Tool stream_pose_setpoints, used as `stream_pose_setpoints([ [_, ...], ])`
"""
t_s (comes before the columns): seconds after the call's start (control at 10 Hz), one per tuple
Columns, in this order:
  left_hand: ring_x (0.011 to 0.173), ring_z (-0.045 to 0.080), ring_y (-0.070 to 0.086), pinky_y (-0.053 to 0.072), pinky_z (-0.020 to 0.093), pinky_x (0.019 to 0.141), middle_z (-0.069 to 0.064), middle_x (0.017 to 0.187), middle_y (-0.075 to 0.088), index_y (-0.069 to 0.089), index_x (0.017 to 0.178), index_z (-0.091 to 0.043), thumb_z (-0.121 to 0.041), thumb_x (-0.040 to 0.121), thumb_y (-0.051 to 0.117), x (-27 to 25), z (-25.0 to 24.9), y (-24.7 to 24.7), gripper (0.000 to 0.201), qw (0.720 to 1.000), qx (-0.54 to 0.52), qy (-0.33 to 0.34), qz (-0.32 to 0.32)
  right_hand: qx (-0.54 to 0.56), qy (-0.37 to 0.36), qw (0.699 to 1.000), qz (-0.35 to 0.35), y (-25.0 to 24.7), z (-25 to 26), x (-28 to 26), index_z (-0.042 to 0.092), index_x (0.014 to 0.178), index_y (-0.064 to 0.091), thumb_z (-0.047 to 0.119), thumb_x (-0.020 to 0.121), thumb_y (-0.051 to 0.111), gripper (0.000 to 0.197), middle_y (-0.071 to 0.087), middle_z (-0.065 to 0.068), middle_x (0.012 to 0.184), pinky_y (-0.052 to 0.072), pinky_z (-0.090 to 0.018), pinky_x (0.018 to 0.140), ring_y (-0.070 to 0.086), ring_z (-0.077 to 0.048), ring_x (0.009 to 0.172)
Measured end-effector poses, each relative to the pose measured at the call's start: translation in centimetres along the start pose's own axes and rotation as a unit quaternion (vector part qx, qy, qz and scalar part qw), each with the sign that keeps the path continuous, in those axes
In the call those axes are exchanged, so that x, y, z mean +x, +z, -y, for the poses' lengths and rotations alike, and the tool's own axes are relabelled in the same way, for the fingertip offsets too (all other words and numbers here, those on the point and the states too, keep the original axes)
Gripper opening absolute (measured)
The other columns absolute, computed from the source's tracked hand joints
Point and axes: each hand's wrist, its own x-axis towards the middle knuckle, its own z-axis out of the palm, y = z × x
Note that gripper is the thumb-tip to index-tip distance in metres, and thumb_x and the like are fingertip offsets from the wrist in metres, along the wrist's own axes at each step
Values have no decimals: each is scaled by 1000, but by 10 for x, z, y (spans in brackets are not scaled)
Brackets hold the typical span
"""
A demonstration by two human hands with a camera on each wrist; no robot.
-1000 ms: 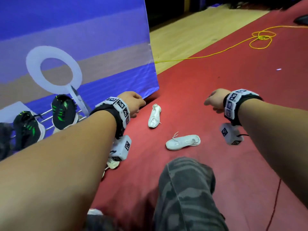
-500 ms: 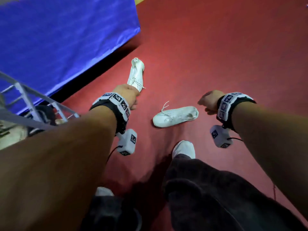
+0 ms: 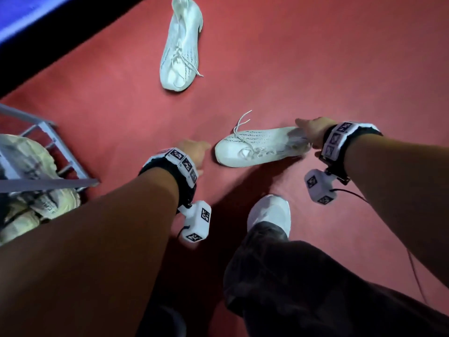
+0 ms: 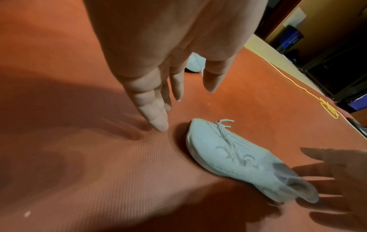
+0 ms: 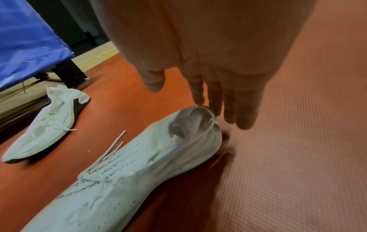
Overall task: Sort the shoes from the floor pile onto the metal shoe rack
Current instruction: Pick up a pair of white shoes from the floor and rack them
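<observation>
Two white lace-up sneakers lie on the red floor. The near sneaker (image 3: 257,148) (image 4: 238,157) (image 5: 127,169) lies on its side, toe to the left. My right hand (image 3: 309,130) (image 5: 200,97) hangs open over its heel, fingers straight, fingertips at the heel collar. My left hand (image 3: 194,152) (image 4: 178,94) is open just left of the toe, fingers straight, holding nothing. The far sneaker (image 3: 181,45) (image 5: 43,124) lies farther off, untouched. The metal shoe rack (image 3: 48,147) stands at the left edge.
A pale worn shoe (image 3: 26,166) sits on the rack's shelf. My own white shoe (image 3: 269,212) and dark trouser leg stand just below the near sneaker. A blue panel (image 5: 25,40) rises at the upper left. A yellow cord (image 4: 298,84) runs across the floor.
My head has tilted down and both arms have dropped toward the near sneaker. The right hand uncurled and came over its heel; the left hand opened beside its toe.
</observation>
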Motion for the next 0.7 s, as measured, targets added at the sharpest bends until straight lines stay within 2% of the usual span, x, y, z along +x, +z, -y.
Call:
stream_pose_setpoints([
  [0.1,86,20,58,55,40,78,-5,90,55,58,91,-22,-30,91,69,9,12,17,13,997,-68,-12,41,72,19,997,6,11,-15,10,5,134,60,44,106,49,50,57,-9,114,50,-35,85,58,-22,84],
  [0.2,89,21,57,52,39,81,-1,98,58,57,88,-26,-28,88,71,6,18,29,14,994,-79,-1,77,132,47,990,-17,19,-15,13,9,96,67,47,103,53,41,64,-14,111,52,-42,88,60,-29,91],
  [0.3,90,23,60,54,37,84,5,97,62,62,91,-21,-26,86,73,5,16,31,13,993,-91,17,76,166,65,984,-14,23,-11,13,8,107,66,50,100,57,44,68,-15,107,56,-44,86,63,-29,82],
  [0.4,88,24,61,50,39,85,7,93,66,65,85,-15,-31,75,77,3,13,14,22,994,-87,35,54,204,71,976,13,34,2,6,12,106,64,54,98,57,43,69,-8,88,56,-40,78,66,-28,72],
  [0.5,91,25,73,60,47,88,5,98,76,61,86,-20,-34,63,80,0,8,-18,32,994,-92,64,-16,219,56,973,50,54,28,0,15,95,64,57,96,58,43,72,-11,108,58,-52,94,72,-35,98],
  [0.6,87,29,74,62,53,77,7,98,73,53,89,-24,-42,58,86,1,3,-67,49,985,-110,72,-111,255,27,961,103,80,69,-11,16,93,65,53,94,63,37,73,-9,111,59,-55,93,73,-33,99],
  [0.7,91,30,73,59,49,88,6,102,74,63,110,-19,-61,43,79,15,9,-118,80,975,-84,90,-188,252,-26,957,141,102,112,-22,20,90,66,51,88,68,31,71,-6,107,60,-54,91,72,-31,95],
])
